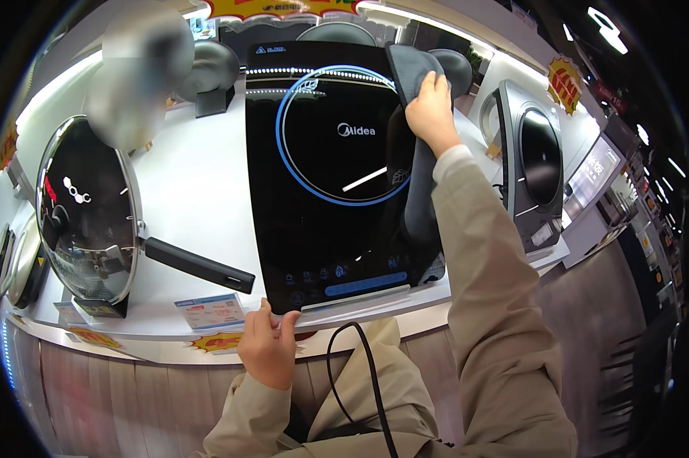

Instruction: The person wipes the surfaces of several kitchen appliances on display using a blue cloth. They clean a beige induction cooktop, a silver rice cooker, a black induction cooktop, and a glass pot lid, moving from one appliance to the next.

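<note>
A black glass induction cooktop (pixel 337 237) with a blue ring stands on the white display counter, its control strip toward me. My left hand (pixel 268 347) pinches its near left corner between thumb and fingers. At the far right corner, my right hand (pixel 434 114) is closed on a dark grey cloth (pixel 409 67), pressed against the glass edge. The cloth hangs down along the cooktop's right side, partly behind my right forearm.
Left of the cooktop, a lidded frying pan (pixel 92 217) stands tilted, its black handle (pixel 199 263) reaching toward the cooktop. A price card (pixel 211 311) sits at the counter's front edge. On the right stands a grey cooker (pixel 532 164). A black cable (pixel 371 359) loops before me.
</note>
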Action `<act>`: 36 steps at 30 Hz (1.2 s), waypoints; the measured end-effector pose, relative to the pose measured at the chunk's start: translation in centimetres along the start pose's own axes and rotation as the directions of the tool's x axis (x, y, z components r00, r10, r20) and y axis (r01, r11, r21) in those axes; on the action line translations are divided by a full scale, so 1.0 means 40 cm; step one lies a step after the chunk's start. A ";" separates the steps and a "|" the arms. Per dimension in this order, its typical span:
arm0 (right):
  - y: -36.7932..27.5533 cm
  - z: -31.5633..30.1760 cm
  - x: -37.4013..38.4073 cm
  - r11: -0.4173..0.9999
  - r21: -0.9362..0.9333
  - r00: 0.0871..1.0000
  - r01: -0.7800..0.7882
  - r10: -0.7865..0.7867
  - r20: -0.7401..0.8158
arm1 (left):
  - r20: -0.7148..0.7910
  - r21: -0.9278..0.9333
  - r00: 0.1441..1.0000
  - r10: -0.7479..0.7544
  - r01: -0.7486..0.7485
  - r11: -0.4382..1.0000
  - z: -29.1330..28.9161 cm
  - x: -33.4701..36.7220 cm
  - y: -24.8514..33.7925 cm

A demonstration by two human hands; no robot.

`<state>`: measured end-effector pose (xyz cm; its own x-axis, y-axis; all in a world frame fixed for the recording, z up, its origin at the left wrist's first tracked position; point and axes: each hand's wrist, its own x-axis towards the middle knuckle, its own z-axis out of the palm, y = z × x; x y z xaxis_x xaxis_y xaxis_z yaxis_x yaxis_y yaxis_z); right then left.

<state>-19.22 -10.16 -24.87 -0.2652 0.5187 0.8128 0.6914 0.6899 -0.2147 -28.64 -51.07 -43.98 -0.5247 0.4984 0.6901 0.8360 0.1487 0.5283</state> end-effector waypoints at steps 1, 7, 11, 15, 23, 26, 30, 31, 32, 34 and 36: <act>0.005 -0.015 -0.040 1.000 0.011 1.000 -0.003 0.003 -0.003 | 0.005 0.010 1.000 -0.004 0.004 1.000 -0.002 0.002 0.006; -0.086 -0.144 -0.258 0.996 0.057 0.991 -0.075 0.068 0.117 | 0.187 0.064 0.979 -0.085 0.074 0.995 -0.043 0.014 0.024; -0.133 -0.201 -0.352 0.993 -0.100 0.978 -0.060 0.079 0.191 | 0.325 0.190 0.931 -0.165 0.106 0.976 -0.059 0.020 0.030; -0.178 -0.259 -0.403 0.929 -0.333 0.882 -0.159 0.286 0.375 | 0.438 0.197 0.844 -0.310 0.246 0.949 -0.059 0.041 0.052; -0.189 -0.253 -0.377 0.984 -0.172 0.927 -0.048 0.108 0.358 | 0.512 0.107 0.783 -0.352 0.348 0.931 -0.147 0.083 0.186; -0.309 -0.210 -0.293 0.991 -0.127 0.919 -0.036 0.083 0.386 | 0.575 0.067 0.741 -0.348 0.382 0.922 -0.245 0.118 0.267; -0.415 -0.228 -0.312 0.980 0.172 0.777 0.102 -0.187 0.601 | 0.650 0.024 0.682 -0.336 0.424 0.905 -0.471 0.123 0.365; -0.438 -0.254 -0.334 0.954 0.300 0.778 -0.007 -0.184 0.601 | 0.669 0.015 0.666 -0.329 0.432 0.902 -0.542 0.136 0.387; -0.470 -0.298 -0.347 0.897 0.429 0.772 -0.109 -0.195 0.604 | 0.673 0.000 0.637 -0.376 0.508 0.861 -0.612 0.147 0.405; -0.530 -0.416 -0.332 0.777 0.549 0.820 -0.307 -0.077 0.568 | 0.666 -0.026 0.580 -0.469 0.647 0.762 -0.754 0.160 0.427; -0.599 -0.547 -0.333 0.669 0.537 0.737 -0.514 0.024 0.675 | 0.594 -0.071 0.523 -0.611 0.790 0.608 -0.873 0.155 0.414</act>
<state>-17.53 -44.65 -18.70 -0.6331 0.7397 0.2282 0.2377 0.4664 -0.8521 -23.67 -75.35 -13.66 -0.6899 0.6774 -0.2553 0.0824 0.4239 0.9020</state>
